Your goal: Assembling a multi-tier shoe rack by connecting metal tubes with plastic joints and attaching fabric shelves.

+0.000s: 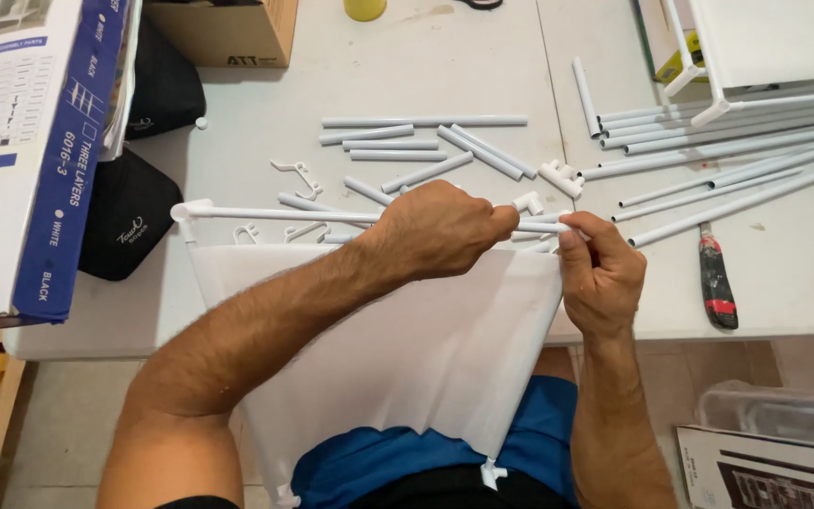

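Observation:
A white fabric shelf panel (407, 349) hangs from a thin white tube (275, 215) over my lap, with a white plastic corner connector (187, 209) on the tube's left end. My left hand (445, 226) is closed around the tube near its right end. My right hand (600, 273) pinches the tube's right tip and the panel's top right corner. Both hands sit at the front edge of the white table (407, 75).
Several loose white tubes (426, 141) and small plastic connectors (560, 175) lie on the table. Long tubes (727, 151) and a partly built white rack (765, 57) are at the right. A red-and-black utility knife (716, 278), a printed carton (21, 141) and a cardboard box (228, 33) are nearby.

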